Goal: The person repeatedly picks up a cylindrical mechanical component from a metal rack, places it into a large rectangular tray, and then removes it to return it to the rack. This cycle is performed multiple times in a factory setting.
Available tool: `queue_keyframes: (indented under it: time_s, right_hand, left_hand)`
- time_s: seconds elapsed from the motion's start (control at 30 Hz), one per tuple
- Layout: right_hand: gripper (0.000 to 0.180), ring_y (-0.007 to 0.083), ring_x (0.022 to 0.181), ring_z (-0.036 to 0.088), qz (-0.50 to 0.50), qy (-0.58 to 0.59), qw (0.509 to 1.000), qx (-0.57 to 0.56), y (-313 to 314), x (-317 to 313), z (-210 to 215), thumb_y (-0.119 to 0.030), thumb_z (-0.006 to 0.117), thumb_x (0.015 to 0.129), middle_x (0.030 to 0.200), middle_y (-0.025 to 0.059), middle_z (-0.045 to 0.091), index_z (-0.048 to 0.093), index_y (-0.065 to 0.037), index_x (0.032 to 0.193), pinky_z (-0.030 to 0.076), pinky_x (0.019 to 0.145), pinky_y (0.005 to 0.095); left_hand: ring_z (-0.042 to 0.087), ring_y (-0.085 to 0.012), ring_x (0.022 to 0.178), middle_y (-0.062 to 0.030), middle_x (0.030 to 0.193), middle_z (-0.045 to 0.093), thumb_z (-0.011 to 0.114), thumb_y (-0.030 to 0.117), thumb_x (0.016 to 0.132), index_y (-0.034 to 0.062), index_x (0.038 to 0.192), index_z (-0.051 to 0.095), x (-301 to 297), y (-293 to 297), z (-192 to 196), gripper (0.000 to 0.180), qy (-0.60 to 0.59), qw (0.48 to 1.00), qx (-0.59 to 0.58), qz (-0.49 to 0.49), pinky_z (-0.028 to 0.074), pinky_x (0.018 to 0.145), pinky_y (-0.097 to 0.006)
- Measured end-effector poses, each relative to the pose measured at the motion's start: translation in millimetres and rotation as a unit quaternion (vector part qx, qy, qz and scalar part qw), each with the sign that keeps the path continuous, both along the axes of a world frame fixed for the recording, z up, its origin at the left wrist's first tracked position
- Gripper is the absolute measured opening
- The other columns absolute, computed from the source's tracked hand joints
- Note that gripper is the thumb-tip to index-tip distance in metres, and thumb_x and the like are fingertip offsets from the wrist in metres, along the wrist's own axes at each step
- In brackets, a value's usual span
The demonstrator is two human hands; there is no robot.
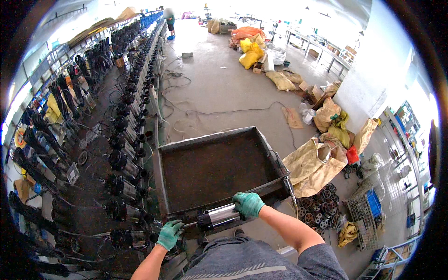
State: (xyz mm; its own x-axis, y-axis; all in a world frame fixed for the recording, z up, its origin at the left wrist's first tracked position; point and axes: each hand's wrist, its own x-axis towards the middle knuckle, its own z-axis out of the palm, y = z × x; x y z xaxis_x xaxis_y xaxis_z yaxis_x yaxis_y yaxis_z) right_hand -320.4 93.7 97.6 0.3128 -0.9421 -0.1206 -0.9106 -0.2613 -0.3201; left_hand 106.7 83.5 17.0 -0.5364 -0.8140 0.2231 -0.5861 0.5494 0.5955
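Note:
A silver cylindrical motor (222,215) with black end parts lies sideways at the near edge of a large dark metal tray (163,186). My right hand (248,204), in a green glove, is closed over the motor's right end. A thin shaft (190,224) sticks out from its left end. At the tip of that shaft is my left hand (170,234), also gloved in green, its fingers bent against it. The palm side of each hand is hidden.
Rows of similar upright motors (122,186) with black cables stand along the left. Dark wheel-shaped parts (320,207) are piled at right, near a paper sack (312,165) and a wire basket (365,219). Cables (224,112) cross the floor; a person (170,24) stands far back.

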Motion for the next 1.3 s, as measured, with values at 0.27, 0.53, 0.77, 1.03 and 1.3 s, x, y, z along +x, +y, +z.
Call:
queue_keyframes:
  time_s: [0.27,0.53,0.77,1.03,1.3]
  right_hand:
    - [0.024,0.0354,0.092,0.070,-0.032,-0.011,0.999,-0.006,-1.1,-3.5,-10.5,-0.032,0.059,0.093,0.108,0.0103,0.067,0.065,-0.013,0.106,0.057,0.074,0.0497]
    - [0.029,0.0362,0.095,0.070,-0.032,-0.031,0.999,-0.003,3.1,-7.0,-10.8,-0.033,0.062,0.092,0.109,0.0108,0.067,0.065,-0.014,0.113,0.057,0.078,0.0499]
    - [0.032,0.0370,0.095,0.070,-0.025,-0.020,0.999,0.016,-0.1,-3.8,-4.0,-0.034,0.065,0.089,0.108,0.0113,0.068,0.066,-0.015,0.114,0.057,0.078,0.0496]
    - [0.029,0.0385,0.094,0.069,-0.029,-0.037,0.999,0.001,-0.6,-4.2,-13.1,-0.033,0.064,0.090,0.110,0.0122,0.068,0.065,-0.013,0.111,0.056,0.079,0.0505]
    - [0.031,0.0396,0.094,0.069,-0.047,-0.040,0.998,0.009,1.1,-7.6,-12.5,-0.034,0.063,0.090,0.109,0.0132,0.068,0.065,-0.012,0.111,0.056,0.079,0.0519]
  left_hand:
    - [0.067,-0.0262,0.084,-0.0129,0.097,0.069,0.058,0.039,0.104,0.0046,0.117,0.067,-30.1,-17.3,-7.0,0.038,0.132,0.792,0.508,0.311,0.056,0.070,-0.036]
    - [0.065,-0.0348,0.105,-0.0155,0.106,0.069,0.079,0.025,0.086,0.0078,0.124,0.068,-0.8,-1.6,5.1,0.043,-0.022,0.998,0.052,-0.018,0.051,0.096,-0.039]
    - [0.066,-0.0163,0.081,-0.0057,0.081,0.069,0.064,0.036,0.102,-0.0008,0.113,0.072,-17.5,-25.0,-2.3,0.039,0.152,0.762,0.574,0.261,0.056,0.063,-0.036]
    - [0.066,-0.0236,0.103,-0.0091,0.111,0.066,0.070,0.011,0.094,0.0042,0.115,0.071,-8.3,10.3,-12.1,0.022,0.186,0.961,0.188,0.087,0.053,0.088,-0.036]
    - [0.056,-0.0147,0.059,-0.0020,0.076,0.060,0.058,0.029,0.104,0.0085,0.108,0.062,-28.9,-1.1,0.0,0.021,0.281,0.739,0.540,0.289,0.048,0.054,-0.032]
